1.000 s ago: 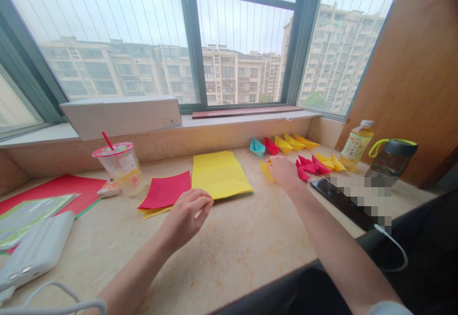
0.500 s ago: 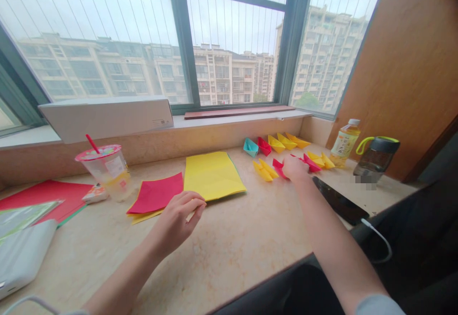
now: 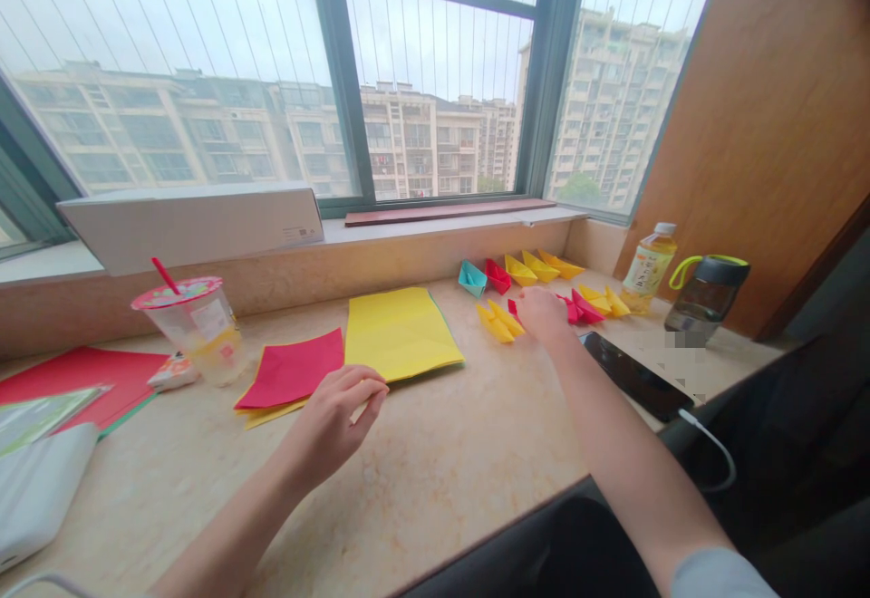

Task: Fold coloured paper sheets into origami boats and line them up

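Note:
My right hand (image 3: 542, 311) reaches over the front row of folded paper boats, its fingers closed around a red paper boat (image 3: 513, 308) that it mostly covers. Left of it sits a yellow paper boat (image 3: 499, 321); to the right are another red boat (image 3: 585, 306) and yellow ones (image 3: 604, 301). Behind stand a teal boat (image 3: 472, 278), a red boat (image 3: 498, 276) and several yellow boats (image 3: 539, 266). My left hand (image 3: 348, 406) hovers before the yellow paper sheets (image 3: 401, 335), thumb and fingertips together, with nothing visible in them. Red paper squares (image 3: 294, 368) lie beside it.
A plastic cup with a straw (image 3: 207, 331) stands at left, near red sheets (image 3: 129, 380) and a white device (image 3: 47, 494). At right are a phone (image 3: 635, 373) with a cable, a drink bottle (image 3: 649, 272) and a dark water bottle (image 3: 710, 294). A long white box (image 3: 190, 228) rests on the sill.
The view has shifted slightly. My right hand has moved a little away from me over the red boat, covering more of it. My left hand keeps its pose.

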A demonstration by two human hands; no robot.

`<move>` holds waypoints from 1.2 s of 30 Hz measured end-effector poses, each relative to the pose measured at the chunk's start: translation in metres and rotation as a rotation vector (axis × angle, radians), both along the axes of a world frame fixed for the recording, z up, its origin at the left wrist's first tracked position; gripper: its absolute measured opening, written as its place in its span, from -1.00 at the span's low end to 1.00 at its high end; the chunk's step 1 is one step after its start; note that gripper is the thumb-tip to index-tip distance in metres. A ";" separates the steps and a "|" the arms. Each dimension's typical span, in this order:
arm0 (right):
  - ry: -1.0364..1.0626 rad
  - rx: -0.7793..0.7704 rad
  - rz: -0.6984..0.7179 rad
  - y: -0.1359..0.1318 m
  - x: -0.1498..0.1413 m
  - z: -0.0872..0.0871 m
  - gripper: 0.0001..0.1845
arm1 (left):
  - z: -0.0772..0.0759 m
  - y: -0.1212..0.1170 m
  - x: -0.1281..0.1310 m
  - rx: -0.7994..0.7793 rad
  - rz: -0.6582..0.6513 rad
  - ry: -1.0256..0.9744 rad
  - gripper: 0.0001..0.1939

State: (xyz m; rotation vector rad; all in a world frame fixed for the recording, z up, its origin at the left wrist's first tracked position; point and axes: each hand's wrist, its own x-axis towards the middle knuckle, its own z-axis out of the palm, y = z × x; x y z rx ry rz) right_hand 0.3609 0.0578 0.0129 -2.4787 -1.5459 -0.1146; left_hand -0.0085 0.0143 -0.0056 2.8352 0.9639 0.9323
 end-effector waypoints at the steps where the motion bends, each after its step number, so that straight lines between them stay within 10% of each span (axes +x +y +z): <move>1: -0.008 0.006 0.053 0.001 -0.007 0.000 -0.63 | 0.000 0.000 0.000 0.003 -0.001 -0.002 -0.84; 21: -0.019 0.037 0.197 0.005 -0.032 -0.015 -0.71 | 0.001 0.000 -0.001 0.017 0.033 0.001 -0.84; 26: 0.053 0.190 0.509 -0.007 -0.066 -0.008 -0.58 | -0.003 0.003 -0.005 0.017 0.141 -0.014 -0.85; 31: 0.264 0.073 1.130 -0.019 -0.099 -0.019 -0.65 | -0.003 0.003 -0.005 -0.009 0.171 -0.017 -0.84; 36: 0.218 0.037 1.168 -0.018 -0.103 -0.028 -0.70 | -0.001 0.002 -0.004 -0.007 0.153 -0.001 -0.84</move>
